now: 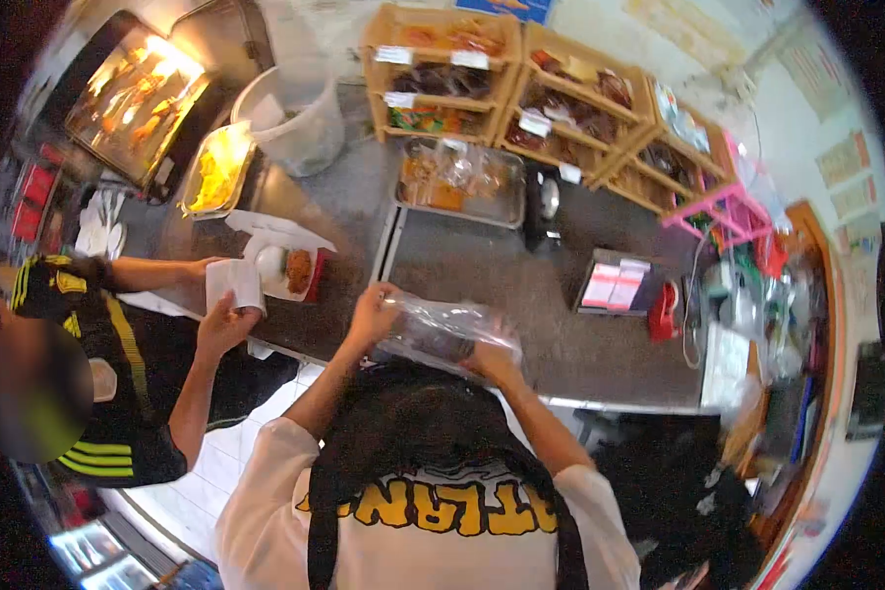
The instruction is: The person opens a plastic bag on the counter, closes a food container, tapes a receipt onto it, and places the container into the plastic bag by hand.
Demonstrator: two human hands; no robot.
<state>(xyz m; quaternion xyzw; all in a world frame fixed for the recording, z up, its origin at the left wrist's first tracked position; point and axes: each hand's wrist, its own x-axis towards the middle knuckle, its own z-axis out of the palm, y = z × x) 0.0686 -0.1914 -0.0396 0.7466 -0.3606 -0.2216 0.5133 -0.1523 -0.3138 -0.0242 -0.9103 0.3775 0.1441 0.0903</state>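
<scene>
A clear plastic bag (442, 326) is stretched between my two hands over the near edge of the dark counter. My left hand (374, 313) pinches its left end, fingers closed on the plastic. At the bag's right end, my right hand (492, 362) grips the plastic, its fingertips partly hidden by the film. Nothing solid can be made out inside the bag. Left of my left hand, an open paper food box (317, 280) holds a white mound and a browned fried piece.
On my left a co-worker in a black jersey holds a white paper item (234, 285). Behind stand a metal tray of small bags (418, 211), wooden racks (511, 118), a black dispenser (541, 211), a tape dispenser (665, 313), a white bucket (310, 138) and a lit food warmer (138, 103).
</scene>
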